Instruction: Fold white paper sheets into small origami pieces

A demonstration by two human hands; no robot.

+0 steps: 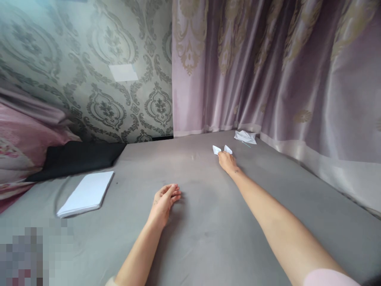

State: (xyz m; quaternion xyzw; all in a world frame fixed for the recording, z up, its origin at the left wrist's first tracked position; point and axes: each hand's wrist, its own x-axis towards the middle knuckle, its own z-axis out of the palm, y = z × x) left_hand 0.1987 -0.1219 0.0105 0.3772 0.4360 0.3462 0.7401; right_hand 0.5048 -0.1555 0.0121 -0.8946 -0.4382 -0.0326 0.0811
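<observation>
The right hand (228, 161) has its fingers at the folded paper (216, 150) on the grey sheet (196, 246), 2 white tips showing past them; whether they pinch it, I cannot tell. The left hand (163, 201) is nearer the body, fingers loosely bent, released. Farther out, a white paper heap (245, 137) lies near the curtain (189, 95); the paper stack (89, 192) is well left, near black cloth (86, 157).
</observation>
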